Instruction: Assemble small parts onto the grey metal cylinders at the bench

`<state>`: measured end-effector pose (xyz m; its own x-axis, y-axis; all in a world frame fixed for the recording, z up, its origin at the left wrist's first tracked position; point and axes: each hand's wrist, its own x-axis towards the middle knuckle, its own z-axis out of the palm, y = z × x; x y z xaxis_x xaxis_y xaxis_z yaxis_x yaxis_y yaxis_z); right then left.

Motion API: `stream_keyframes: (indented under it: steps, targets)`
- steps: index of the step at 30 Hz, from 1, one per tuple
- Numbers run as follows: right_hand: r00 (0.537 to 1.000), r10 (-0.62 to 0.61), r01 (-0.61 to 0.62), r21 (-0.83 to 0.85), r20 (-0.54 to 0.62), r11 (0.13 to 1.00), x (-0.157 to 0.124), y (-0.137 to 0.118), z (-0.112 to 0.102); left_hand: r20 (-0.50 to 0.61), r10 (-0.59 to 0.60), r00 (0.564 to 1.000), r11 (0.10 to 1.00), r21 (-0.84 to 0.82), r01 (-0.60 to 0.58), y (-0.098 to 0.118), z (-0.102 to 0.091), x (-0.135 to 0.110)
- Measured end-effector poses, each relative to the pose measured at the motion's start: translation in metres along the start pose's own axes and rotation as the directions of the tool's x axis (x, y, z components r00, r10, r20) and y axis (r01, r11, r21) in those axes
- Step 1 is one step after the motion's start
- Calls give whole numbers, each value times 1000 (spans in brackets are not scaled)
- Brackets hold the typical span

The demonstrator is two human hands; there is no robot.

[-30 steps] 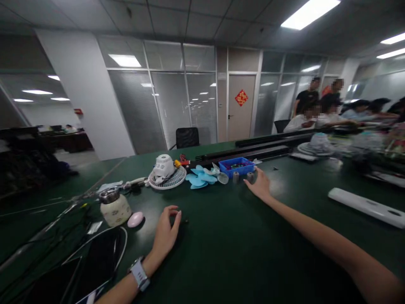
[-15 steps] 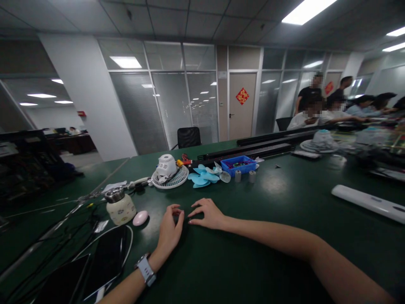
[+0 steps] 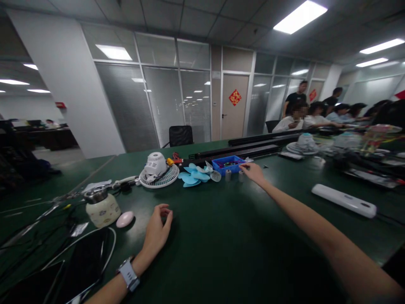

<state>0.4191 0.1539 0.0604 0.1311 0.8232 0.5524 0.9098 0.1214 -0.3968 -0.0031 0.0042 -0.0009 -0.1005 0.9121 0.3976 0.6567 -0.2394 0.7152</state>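
My left hand [image 3: 158, 228] rests on the green table [image 3: 202, 245], its fingers loosely curled with a gap to the thumb and nothing in them. A watch is on that wrist. Reaching far forward, my right hand [image 3: 253, 173] has its fingertips at the right end of a blue bin [image 3: 226, 167], just above a small grey cylinder [image 3: 241, 176]. Its fingers look stretched out; whether they touch the cylinder or bin is too small to tell. A second grey cylinder [image 3: 228, 175] stands to the left. Small coloured parts lie in the bin.
Left of the bin are blue fan blades [image 3: 193, 175] and a white fan head on its grille [image 3: 160, 175]. A jar [image 3: 103, 209], a pink oval object [image 3: 125, 219], phones [image 3: 85, 259] and cables lie at left. A white bar [image 3: 343, 200] is at right; people sit beyond.
My right hand has moved from beside the left hand forward and right to the bin. My left hand stays on the table. The view has turned somewhat to the right.
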Motion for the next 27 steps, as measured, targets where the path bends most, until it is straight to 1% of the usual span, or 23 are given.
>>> stream_keyframes:
  steps: [2,4,7,10,12,13,16,18,19,22,25,27]
  targets:
    - [999,23,-22,-18,39,1000,5,16,4,5,-4,1000,1000,3,4,-1,0,0]
    - [997,34,-32,-28,72,999,5,23,10,16,-6,1000,1000,3,6,-1,-1,-1]
    - [994,33,-29,-40,104,999,3,26,17,30,-8,1000,1000,3,8,-1,-2,-1]
    - [993,35,-26,-79,112,997,2,25,16,28,-10,1000,1000,4,10,1,-2,-1]
    - [995,30,-19,-115,94,993,0,20,13,22,-14,1000,1000,0,14,2,-2,-1]
    - [998,8,2,-142,70,990,-2,16,12,23,-17,1000,1000,-2,17,3,-2,-1]
    - [990,-138,132,-241,-7,961,-6,-1,15,35,-20,999,1000,-10,21,2,-2,0]
    - [973,-231,221,-297,2,929,-7,-13,21,38,-12,999,1000,-13,13,0,-2,1]
    - [968,-250,246,-310,27,919,-7,-18,26,37,-9,999,1000,-12,9,-1,-2,1]
    - [967,-238,256,-318,95,913,-5,-28,39,49,-12,999,1000,-5,12,-3,-2,0]
    - [974,-206,226,-300,99,927,-4,-29,47,59,-25,998,1000,-8,26,-4,-1,0]
    - [976,-198,215,-294,87,931,-5,-28,49,52,-22,998,1000,-16,23,-4,0,1]
